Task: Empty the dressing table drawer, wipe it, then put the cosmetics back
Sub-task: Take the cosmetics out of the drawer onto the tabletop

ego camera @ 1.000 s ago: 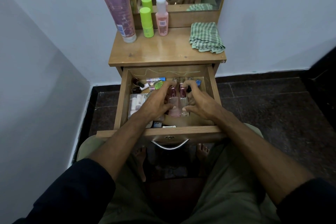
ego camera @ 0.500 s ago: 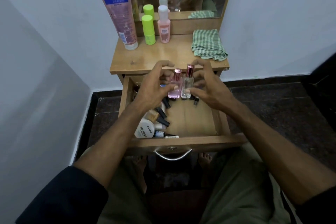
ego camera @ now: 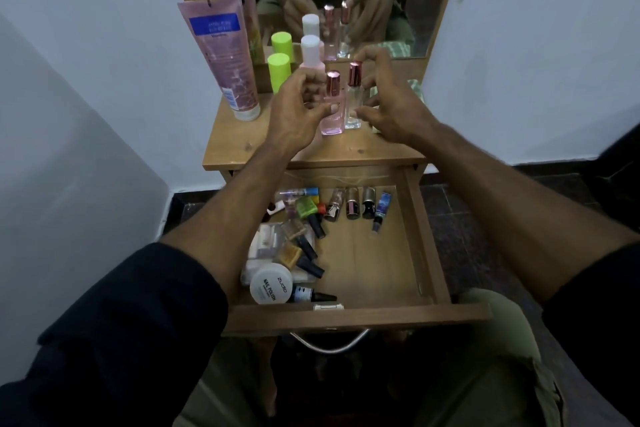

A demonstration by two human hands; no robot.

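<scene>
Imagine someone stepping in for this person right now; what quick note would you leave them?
Left hand pinches the pink glass perfume bottle; right hand touches the clear glass perfume bottle. Both bottles stand on the wooden dressing tabletop.
Done: tall pink tube, green-capped bottle and pink white-capped bottle already stand there.
Left: open wooden drawer still holds nail polishes and a white round jar. Then wipe, refill.

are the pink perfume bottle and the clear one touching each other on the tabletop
Cannot tell. In the head view the pink perfume bottle and the clear perfume bottle stand side by side with edges meeting, but no plain contact or gap shows.
</scene>
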